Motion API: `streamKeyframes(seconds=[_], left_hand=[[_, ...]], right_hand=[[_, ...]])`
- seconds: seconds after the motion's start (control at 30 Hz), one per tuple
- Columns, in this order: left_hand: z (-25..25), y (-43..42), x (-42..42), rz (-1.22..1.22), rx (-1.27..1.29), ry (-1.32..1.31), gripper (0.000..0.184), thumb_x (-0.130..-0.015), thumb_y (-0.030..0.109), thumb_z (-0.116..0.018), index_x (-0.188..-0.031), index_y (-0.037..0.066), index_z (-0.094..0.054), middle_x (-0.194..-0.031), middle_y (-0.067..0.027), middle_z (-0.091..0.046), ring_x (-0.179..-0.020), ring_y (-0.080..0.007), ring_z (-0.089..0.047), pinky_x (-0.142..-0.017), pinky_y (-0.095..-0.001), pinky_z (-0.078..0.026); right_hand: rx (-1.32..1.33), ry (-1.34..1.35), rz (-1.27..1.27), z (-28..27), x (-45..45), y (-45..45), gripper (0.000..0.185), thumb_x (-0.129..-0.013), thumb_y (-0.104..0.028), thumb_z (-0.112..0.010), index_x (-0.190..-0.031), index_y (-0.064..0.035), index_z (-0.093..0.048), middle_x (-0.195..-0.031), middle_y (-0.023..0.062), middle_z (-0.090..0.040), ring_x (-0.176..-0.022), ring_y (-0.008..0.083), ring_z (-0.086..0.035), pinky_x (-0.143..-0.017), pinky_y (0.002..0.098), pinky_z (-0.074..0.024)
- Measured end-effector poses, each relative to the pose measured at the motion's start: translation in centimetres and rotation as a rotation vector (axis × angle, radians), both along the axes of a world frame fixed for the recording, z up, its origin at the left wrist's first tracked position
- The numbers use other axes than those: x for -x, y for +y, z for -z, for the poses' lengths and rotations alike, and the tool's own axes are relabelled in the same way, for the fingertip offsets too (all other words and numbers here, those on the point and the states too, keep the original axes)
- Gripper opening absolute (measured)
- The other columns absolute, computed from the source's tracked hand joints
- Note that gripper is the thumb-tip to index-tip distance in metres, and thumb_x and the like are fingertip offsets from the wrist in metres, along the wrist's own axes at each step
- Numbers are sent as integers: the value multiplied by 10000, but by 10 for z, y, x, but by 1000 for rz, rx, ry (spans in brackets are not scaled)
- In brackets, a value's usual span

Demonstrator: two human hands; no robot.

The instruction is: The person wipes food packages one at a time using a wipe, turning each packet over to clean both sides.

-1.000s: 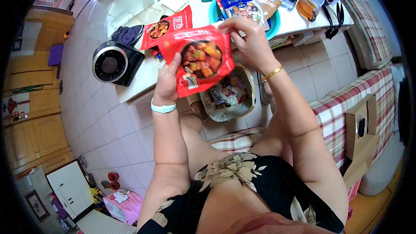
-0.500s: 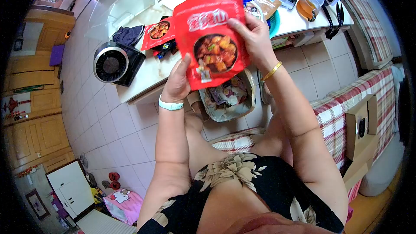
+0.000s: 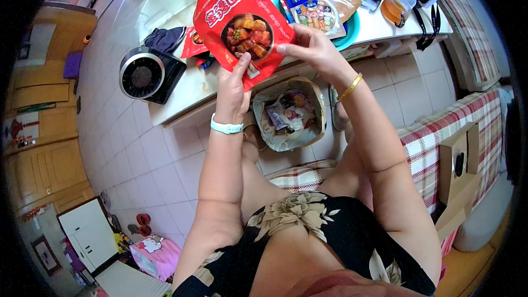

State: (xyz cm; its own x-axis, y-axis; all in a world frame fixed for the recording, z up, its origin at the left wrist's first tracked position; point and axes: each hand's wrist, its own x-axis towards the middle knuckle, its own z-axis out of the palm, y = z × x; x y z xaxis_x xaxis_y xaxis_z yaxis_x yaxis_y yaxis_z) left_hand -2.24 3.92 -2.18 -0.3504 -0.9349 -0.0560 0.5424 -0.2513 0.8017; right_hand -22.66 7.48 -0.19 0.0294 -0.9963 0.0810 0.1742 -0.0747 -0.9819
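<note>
A large red food pouch (image 3: 231, 16), printed with a bowl of braised meat, is held up over the table's front edge, tilted to the left. My left hand (image 3: 235, 85) grips its bottom edge with the thumb on the front. At the pouch's right edge, my right hand (image 3: 316, 49) pinches it between thumb and fingers. Behind it on the left, a second red packet (image 3: 192, 43) lies on the table, partly hidden. To the right, a blue and white food packet (image 3: 316, 10) rests with other packets on a teal basket (image 3: 349, 33).
A lined waste bin (image 3: 258, 126) with wrappers stands on the floor below the table (image 3: 165, 111). A black round-faced device (image 3: 142, 76) sits at the table's left corner, beside a dark cloth (image 3: 165, 41). A glass jug of amber liquid (image 3: 395, 10) stands at right.
The red pouch has moved up and left and turned counterclockwise. It uncovers the blue and white packet and more of the bin. My right hand has shifted lower on its edge.
</note>
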Motion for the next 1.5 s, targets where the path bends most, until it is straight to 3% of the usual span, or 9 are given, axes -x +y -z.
streamKeyframes(seconds=[0.47, 0.73, 0.77, 0.8, 0.93, 1.0, 1.13, 1.4, 1.5], left_hand=[[-13, 6, -1, 17, 64, -48, 421, -953, -27, -640, -1353, 2, -515, -1256, -89, -651, -1170, -197, -638, -1024, -370, -524], [-2, 4, -4, -65, 81, -97, 383, -967, -22, -627, -1335, 6, -526, -1249, -89, -649, -1132, -179, -647, -990, -352, -540], [-4, 3, -5, -78, 81, -72, 380, -969, -23, -625, -1334, 7, -526, -1253, -90, -647, -1130, -179, -647, -989, -355, -541], [-3, 2, -5, -80, 83, -72, 380, -969, -23, -625, -1334, 7, -526, -1253, -90, -647, -1130, -179, -647, -989, -355, -541], [-4, 9, 5, -86, 56, 3, 336, -995, 19, -604, -1323, 10, -535, -1264, -97, -638, -1128, -187, -648, -980, -353, -545], [-5, 10, 9, -98, 48, 42, 311, -1010, 45, -591, -1315, 11, -540, -1264, -98, -636, -1128, -190, -648, -975, -350, -545], [16, -8, -10, -132, -181, 28, 223, -1062, 169, -521, -1102, -12, -644, -958, -85, -700, -844, -185, -697, -737, -307, -581], [-8, 10, -2, -98, 46, 58, 214, -1041, 77, -549, -1232, -10, -593, -1174, -76, -658, -1085, -188, -655, -926, -351, -552], [-4, 9, -4, -121, 151, -51, 237, -1024, 76, -576, -1241, -16, -595, -1195, -77, -665, -1092, -172, -649, -939, -345, -535]], right_hand=[[124, 372, 473, 9, -4, -8, 272, -912, -262, -769, -900, 7, -732, -741, 30, -683, -685, 61, -598, -630, 258, -492], [267, -179, 748, 9, 7, -10, 214, -1018, -190, -638, -1073, 14, -676, -1009, 62, -717, -835, 73, -642, -740, 244, -526], [367, -80, 769, 6, 10, -10, 244, -1010, -124, -616, -1225, -9, -636, -1125, 91, -704, -968, 112, -664, -840, 287, -549], [369, -81, 767, 1, 5, -7, 244, -1010, -124, -616, -1225, -9, -636, -1125, 91, -704, -968, 112, -664, -840, 287, -549], [729, 807, 586, 4, -22, -1, 424, -854, 30, -659, -1267, -63, -655, -1253, 121, -673, -1145, 332, -635, -956, 395, -540], [777, 932, 474, 12, -34, 7, 480, -791, 34, -663, -1259, -72, -661, -1280, 138, -662, -1142, 334, -637, -947, 410, -545], [875, 802, 290, 30, -86, 26, 390, -835, -50, -621, -1223, -41, -656, -1291, 149, -647, -1039, 318, -681, -885, 407, -569], [903, 982, 418, 7, -37, 0, 294, -814, -15, -614, -1092, -50, -704, -1163, 119, -694, -1032, 300, -665, -896, 408, -544], [575, 835, 584, 8, 5, -10, 249, -847, -36, -603, -1072, -43, -707, -1051, 128, -689, -994, 306, -654, -896, 394, -516]])
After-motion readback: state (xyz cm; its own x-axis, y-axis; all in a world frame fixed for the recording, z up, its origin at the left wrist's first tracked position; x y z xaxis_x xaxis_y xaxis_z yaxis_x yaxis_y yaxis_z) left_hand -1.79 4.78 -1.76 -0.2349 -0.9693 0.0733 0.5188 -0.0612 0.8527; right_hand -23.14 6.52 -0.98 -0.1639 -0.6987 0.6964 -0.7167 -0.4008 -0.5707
